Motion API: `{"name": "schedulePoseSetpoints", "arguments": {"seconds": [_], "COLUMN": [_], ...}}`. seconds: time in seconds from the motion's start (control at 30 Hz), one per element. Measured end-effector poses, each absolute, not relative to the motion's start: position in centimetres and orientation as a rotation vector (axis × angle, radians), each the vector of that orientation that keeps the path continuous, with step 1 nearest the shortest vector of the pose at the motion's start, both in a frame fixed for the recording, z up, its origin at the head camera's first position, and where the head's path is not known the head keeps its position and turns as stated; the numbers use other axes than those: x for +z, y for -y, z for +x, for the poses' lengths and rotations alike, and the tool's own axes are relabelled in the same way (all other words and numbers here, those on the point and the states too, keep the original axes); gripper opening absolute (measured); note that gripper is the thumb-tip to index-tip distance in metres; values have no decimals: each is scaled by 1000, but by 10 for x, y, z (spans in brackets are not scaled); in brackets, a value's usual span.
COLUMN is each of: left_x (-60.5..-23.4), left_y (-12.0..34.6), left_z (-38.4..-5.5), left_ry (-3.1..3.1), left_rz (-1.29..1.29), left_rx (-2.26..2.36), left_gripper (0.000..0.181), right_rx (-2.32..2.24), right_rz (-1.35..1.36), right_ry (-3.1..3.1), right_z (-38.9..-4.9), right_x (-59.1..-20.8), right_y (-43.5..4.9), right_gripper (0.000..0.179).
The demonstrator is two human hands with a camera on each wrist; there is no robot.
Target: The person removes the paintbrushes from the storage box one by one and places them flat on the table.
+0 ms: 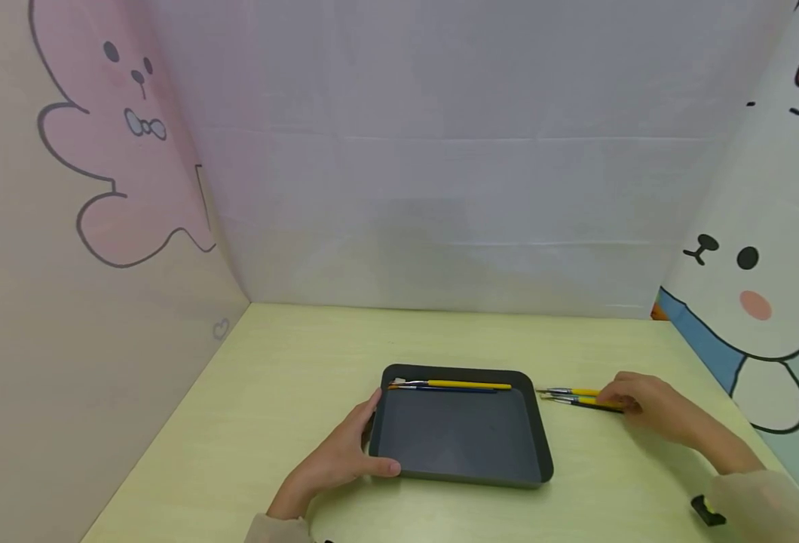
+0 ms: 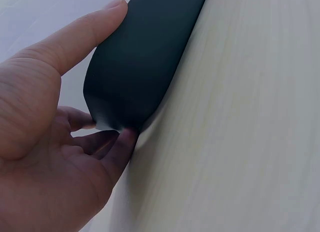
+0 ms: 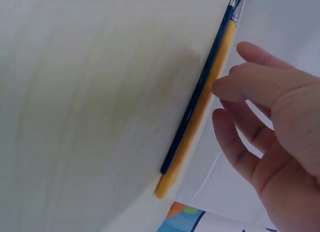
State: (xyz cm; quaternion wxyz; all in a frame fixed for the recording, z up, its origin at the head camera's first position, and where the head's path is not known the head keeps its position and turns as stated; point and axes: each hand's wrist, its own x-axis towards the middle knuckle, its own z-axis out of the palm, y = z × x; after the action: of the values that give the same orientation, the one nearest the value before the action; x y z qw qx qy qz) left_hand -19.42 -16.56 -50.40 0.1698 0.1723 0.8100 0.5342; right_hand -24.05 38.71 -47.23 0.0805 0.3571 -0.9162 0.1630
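Observation:
A dark grey rectangular tray [image 1: 463, 437] lies on the table. My left hand [image 1: 345, 445] grips its near left corner, the thumb along the front rim and the fingers against the left side; the left wrist view shows the fingertips at the lower edge of the tray [image 2: 145, 52]. Inside, along the far wall, lie a yellow paintbrush [image 1: 470, 385] and a dark paintbrush [image 1: 457, 390]. Right of the tray, my right hand [image 1: 650, 403] is over several more paintbrushes. In the right wrist view, thumb and fingers are loosely bent, a fingertip right at a yellow paintbrush [image 3: 200, 105] beside a dark blue paintbrush [image 3: 192, 102].
The pale wooden table [image 1: 291, 362] is bounded by a white back sheet [image 1: 427, 226] and side sheets with cartoon animals. A small black object [image 1: 708, 511] shows by the right sleeve [image 1: 766, 501].

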Motion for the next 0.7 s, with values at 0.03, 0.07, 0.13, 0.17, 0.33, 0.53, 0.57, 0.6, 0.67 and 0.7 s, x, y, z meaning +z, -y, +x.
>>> {"name": "schedulePoseSetpoints", "arguments": {"seconds": [0.03,0.07,0.13,0.17,0.33,0.53,0.57,0.6,0.67,0.7], "left_x": [-504,-504,-505,-505,-505,-504,-504,-504,-504,-504], "left_y": [166,166,166,166,166,166,166,166,166,166], "left_z": [-194,-194,-194,-194,-193,-194,-193,-193,-193,-193], "left_ry": [-2303,-2306,-2308,-2306,-2306,-2299,-2298,-2300,-2307,-2307], "left_rz": [489,487,481,479,472,481,481,482,482,481], "left_rx": [1516,1514,1511,1512,1507,1520,1523,1524,1522,1524], "left_gripper": [131,132,131,131,131,131,131,131,131,132], "right_rx": [487,489,483,474,491,577,594,613,642,653], "right_rz": [1065,1061,1045,1037,1042,1116,1129,1139,1140,1143], "right_ry": [2729,2723,2718,2712,2704,2673,2673,2676,2702,2720], "right_z": [-240,-240,-241,-241,-242,-244,-244,-245,-246,-247], "right_x": [-471,-470,-466,-463,-446,-427,-424,-422,-419,-417], "right_y": [-385,-383,-376,-373,-352,-323,-319,-314,-305,-300], "right_gripper": [51,51,50,50,50,50,49,49,49,49]}}
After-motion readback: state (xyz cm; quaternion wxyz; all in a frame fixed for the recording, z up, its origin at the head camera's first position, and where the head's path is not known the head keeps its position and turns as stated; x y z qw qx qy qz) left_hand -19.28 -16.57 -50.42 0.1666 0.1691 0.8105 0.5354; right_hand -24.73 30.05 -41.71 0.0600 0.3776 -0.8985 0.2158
